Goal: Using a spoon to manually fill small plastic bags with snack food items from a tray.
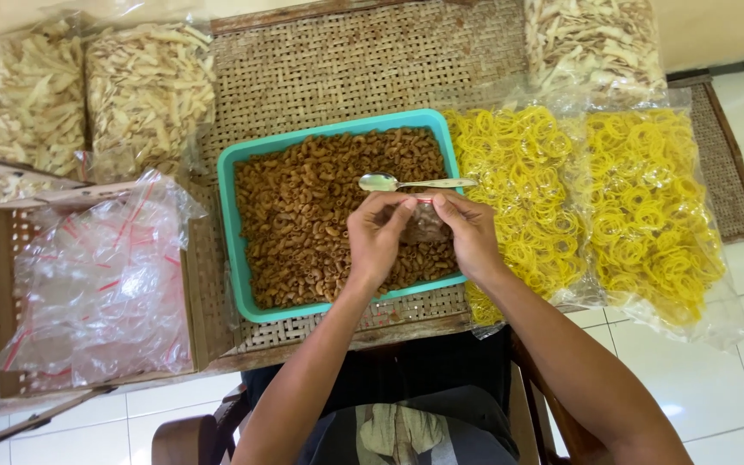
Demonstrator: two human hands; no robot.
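Note:
A teal tray (232,226) full of brown curled snacks (303,215) rests on a woven mat. Over its right half, my left hand (376,241) and my right hand (471,237) together pinch the top of a small clear bag (426,226) partly filled with the brown snacks. A metal spoon (406,182) lies across the tray's right side just beyond my fingers, bowl to the left, handle on the rim.
A cardboard box (10,258) of empty clear bags (101,284) stands at left. Large bags of yellow ring snacks (596,198) lie at right. Bags of pale strip chips (144,95) sit at the back left, with another such chip bag (596,43) at the back right. The woven mat (346,69) covers the table.

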